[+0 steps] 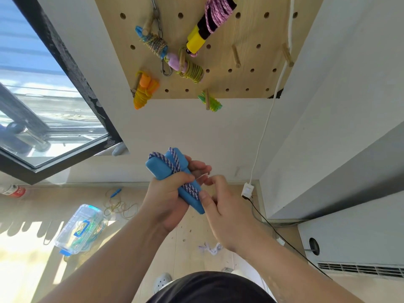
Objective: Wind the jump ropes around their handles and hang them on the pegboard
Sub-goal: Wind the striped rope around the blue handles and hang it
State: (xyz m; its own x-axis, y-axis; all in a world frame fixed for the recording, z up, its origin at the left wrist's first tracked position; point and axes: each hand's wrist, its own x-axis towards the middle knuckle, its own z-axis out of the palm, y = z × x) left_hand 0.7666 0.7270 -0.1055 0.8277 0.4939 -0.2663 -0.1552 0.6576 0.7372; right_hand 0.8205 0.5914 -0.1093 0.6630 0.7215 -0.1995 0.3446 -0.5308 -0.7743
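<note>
Handles in hand: two blue handles [166,169], held side by side, their upper ends pointing up towards the wall.
Rope on them: one striped rope [175,164], purple and white, crossing the upper ends and wound round the lower part.
Left hand: the left hand [166,193] is closed tight round the middle of both handles, fingers wrapped over the front.
Right hand: the right hand [220,211] touches the lower end of the handles; its thumb lies on the lowest rope turns and its fingers are curled in beside them. How much rope the fingers hold is hidden.
Where the bundle is: between the two hands, in the air in front of the wall, well below the pegboard's [240,36] lower edge.
Rope on the floor: one short striped stretch [209,248] shows under the right wrist.
Ropes hung on the pegboard: five.
- one with a blue handle [154,43], near the left edge
- one with a yellow and black handle [203,31] and pink rope, at the top middle
- one with a pink handle [188,66], in the middle
- one orange and yellow [144,90], at the lower left corner
- one green [211,102], at the lower edge
Bare pegs: two [236,56], towards the right edge.
Chain: one [158,20], ending in a snap hook.
Floor, left side: one clear box [80,228] with blue latches; one loose rope [119,205] just beyond it.
Cable: one white cable [262,132] runs down the wall.
</note>
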